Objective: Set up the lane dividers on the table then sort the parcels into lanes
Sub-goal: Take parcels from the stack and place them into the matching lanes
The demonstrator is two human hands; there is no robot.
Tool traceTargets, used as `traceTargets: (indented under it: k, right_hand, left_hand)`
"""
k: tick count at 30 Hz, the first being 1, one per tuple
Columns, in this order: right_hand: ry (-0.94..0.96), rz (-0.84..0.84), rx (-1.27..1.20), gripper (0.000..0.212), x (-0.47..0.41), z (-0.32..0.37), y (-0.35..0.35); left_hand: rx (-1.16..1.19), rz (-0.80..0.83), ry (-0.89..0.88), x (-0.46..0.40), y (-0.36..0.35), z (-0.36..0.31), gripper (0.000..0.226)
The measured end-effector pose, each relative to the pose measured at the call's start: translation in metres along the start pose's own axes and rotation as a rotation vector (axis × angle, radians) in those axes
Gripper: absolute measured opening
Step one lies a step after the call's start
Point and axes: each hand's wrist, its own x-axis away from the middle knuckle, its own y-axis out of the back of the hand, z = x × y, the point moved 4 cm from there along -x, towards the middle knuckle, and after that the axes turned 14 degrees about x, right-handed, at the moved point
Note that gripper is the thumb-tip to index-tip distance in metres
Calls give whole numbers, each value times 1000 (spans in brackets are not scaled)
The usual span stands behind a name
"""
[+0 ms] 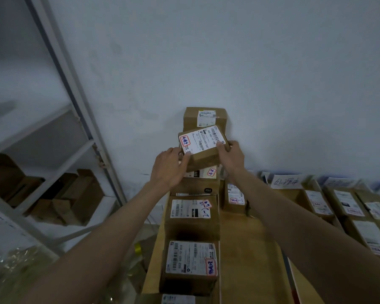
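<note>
labelled cardboard box (191, 263) nearest, both hands (167, 167) (230, 155) gripping small square cardboard parcel (203, 145)

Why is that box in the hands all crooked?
The held parcel is turned askew to the straight row of parcels below it. Both hands, left hand and right hand, grip it above the stack, so it looks not yet set down.

A small brown cardboard parcel (203, 148) with a white shipping label and red-stamped sticker, tilted, raised above a row of labelled parcels (192, 218) lining the wooden table (248, 249).
</note>
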Motion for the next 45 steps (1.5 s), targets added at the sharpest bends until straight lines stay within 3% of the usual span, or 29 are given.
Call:
traceTargets:
  k: [3,7,12,14,22,29,39,45]
  right_hand:
    - [34,-39,8,37,4,10,26]
    - [98,-2,101,33,14,9,59]
    - [78,117,173,26,30,-11,87]
    - [52,153,184,25,38,-24,97]
    - [-54,153,259,26,63,-90,134]
    - [-93,12,346,46,94,-139,166]
    - [-98,-128,772,44,126,-237,240]
    - [-72,-151,856,42,112,-283,292]
  left_hand:
    - [-39,-52,-40,5,17,-14,52]
    - [18,-126,56,8,34,-23,50]
    - [208,276,156,14,0,-54,63]
    - [305,424,185,23,-24,-67,58]
    - [340,624,178,59,-94,-105,26]
    - [292,679,123,79,-137,-124,20]
    - [174,679,103,89,-194,-157,35]
    - [163,646,185,96,-244,-181,39]
